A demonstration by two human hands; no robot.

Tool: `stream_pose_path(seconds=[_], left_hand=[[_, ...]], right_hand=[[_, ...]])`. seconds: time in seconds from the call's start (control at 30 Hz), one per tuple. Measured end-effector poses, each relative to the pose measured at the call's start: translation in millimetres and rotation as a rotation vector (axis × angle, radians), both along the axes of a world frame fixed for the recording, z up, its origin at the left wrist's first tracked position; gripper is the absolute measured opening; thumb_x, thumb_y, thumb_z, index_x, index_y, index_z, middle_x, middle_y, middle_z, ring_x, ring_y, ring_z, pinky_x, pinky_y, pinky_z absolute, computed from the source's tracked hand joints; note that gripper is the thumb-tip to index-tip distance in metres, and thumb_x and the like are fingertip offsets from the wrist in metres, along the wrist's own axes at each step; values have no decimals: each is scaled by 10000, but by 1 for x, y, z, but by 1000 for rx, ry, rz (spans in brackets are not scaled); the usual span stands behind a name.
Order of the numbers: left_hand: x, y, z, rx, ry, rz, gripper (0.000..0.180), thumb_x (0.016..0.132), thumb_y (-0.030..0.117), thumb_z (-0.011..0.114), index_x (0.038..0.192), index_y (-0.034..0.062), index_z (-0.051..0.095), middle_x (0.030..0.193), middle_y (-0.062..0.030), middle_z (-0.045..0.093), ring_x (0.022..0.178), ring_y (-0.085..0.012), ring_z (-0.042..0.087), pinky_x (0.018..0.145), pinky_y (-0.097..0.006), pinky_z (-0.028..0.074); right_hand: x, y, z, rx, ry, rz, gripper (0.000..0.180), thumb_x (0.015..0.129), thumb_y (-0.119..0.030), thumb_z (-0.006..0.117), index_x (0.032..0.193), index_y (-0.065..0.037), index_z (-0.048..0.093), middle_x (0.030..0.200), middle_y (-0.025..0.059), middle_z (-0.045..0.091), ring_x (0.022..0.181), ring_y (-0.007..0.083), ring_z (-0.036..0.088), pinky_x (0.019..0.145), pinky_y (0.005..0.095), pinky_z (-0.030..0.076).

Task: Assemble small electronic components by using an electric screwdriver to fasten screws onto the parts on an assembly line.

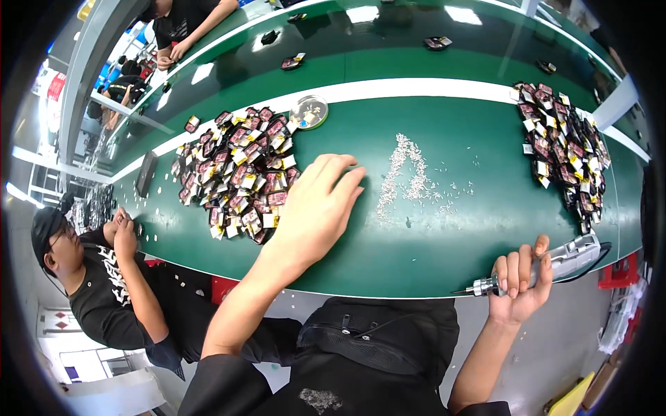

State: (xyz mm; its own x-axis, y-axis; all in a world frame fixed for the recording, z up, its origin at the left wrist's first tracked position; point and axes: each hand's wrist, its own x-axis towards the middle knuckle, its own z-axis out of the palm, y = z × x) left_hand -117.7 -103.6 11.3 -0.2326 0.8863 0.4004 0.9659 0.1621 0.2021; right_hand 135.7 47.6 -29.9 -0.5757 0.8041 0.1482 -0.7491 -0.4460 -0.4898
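Observation:
My left hand [320, 202] is over the green work table, its fingers apart and slightly bent, and nothing shows in it. Beside it on the left is a big pile of small black devices [244, 166] with dark red faces and white and yellow tags. To its right lie many tiny pale screws [417, 182], heaped in two strips and scattered. At the table's front edge, my right hand [522, 279] is closed round a grey electric screwdriver [565, 258], whose bit points left.
A second pile of devices [563, 149] lies at the right. A round dish [309, 112] with small parts stands behind the left pile. Beyond a white strip, a dark green conveyor belt [374, 52] carries several devices. One co-worker [104, 277] sits at my left; another [182, 31] works across the belt.

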Motion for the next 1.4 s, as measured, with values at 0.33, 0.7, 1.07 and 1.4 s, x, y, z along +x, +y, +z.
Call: stream_pose_path(seconds=[0.33,0.7,1.07,1.4], left_hand=[[-10,62,-19,-86,219,-176,128,753,13,645,853,1,567,847,-86,542,783,-250,559,671,-345,494],[-15,50,-22,26,21,-9,91,783,-2,529,804,-7,440,735,-153,482,700,-334,520,637,-414,442],[-7,32,-26,237,-10,-74,189,724,-28,680,905,16,649,835,-94,629,747,-248,624,651,-325,520],[72,-17,-6,235,-1206,-58,43,864,-17,583,865,-59,574,814,-111,593,697,-115,559,618,-223,453]], right_hand=[[5,4,-1,-69,19,33,132,946,-187,450,927,-58,433,485,-13,341,363,91,326,401,262,349],[4,-1,2,-79,33,34,133,948,-190,449,910,-66,419,496,-21,334,360,80,316,415,254,350],[9,-2,4,-106,12,-48,120,959,-172,430,912,-61,429,498,-27,316,363,72,301,411,241,339],[0,-15,19,-110,61,-52,156,958,-209,437,932,-59,472,496,-32,331,373,75,309,431,249,340]])
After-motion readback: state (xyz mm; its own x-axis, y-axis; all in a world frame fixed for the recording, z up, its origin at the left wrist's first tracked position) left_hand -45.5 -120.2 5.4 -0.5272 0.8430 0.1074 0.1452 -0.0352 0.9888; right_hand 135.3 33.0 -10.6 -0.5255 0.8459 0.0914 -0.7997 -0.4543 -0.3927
